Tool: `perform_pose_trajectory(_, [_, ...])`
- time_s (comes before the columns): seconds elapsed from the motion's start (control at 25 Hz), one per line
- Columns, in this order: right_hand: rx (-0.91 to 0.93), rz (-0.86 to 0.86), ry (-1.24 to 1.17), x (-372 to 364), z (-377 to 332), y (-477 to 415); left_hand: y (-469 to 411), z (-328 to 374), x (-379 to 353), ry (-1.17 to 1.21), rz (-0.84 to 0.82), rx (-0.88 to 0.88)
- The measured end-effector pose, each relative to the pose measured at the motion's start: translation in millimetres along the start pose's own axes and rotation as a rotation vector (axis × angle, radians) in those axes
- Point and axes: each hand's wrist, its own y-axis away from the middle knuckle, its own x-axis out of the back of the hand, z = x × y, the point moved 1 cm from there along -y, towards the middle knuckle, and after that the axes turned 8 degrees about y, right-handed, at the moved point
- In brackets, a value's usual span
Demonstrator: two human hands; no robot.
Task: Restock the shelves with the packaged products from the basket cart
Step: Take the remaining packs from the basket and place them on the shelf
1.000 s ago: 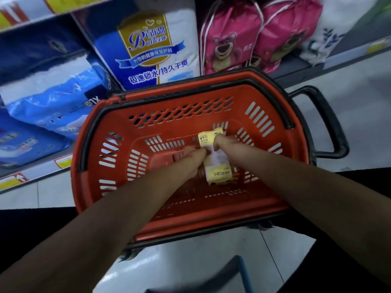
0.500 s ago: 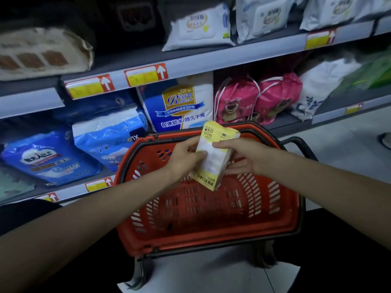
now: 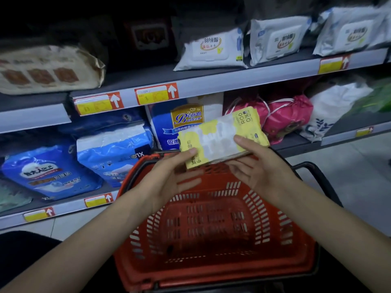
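Up from the basket came the yellow and white pack (image 3: pixel 222 138), and now it lies sideways above the red basket cart (image 3: pixel 211 240), in front of the shelves. On the left sit blue diaper bags (image 3: pixel 50 172) on the low shelf (image 3: pixel 69 208). My left hand (image 3: pixel 169 180) pinches the pack's left end with thumb and fingers. My right hand (image 3: pixel 260 166) grips its right end, thumb on top. Behind it are pink bear bags (image 3: pixel 281 117). White wipe packs (image 3: pixel 211 47) rest on the upper shelf (image 3: pixel 232 81).
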Motion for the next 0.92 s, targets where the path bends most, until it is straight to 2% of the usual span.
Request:
perform_pose_trajectory(0.2, [0.029,-0.100,-0.063,-1.0,9.7,2.8,0.6,5.6,-1.2,0.194,-0.047,-0.022])
perform_pose_trajectory(0.44, [0.024,-0.218,-0.072,4.9,14.9,9.4,10.0,19.6,-4.6,0.136,-0.052,-0.267])
perform_pose_trajectory(0.56, [0.088,-0.160,0.086,8.5,16.7,8.3,12.6,29.2,-4.3,0.133,-0.067,-0.366])
perform_pose_trajectory(0.72, [0.239,-0.056,0.420,5.1,13.3,13.2,14.7,40.5,-4.3,0.056,-0.056,-0.444])
perform_pose_trajectory(0.92, [0.346,-0.133,0.644,-4.1,1.9,32.6,20.4,43.9,-21.2,0.068,-0.074,-0.501])
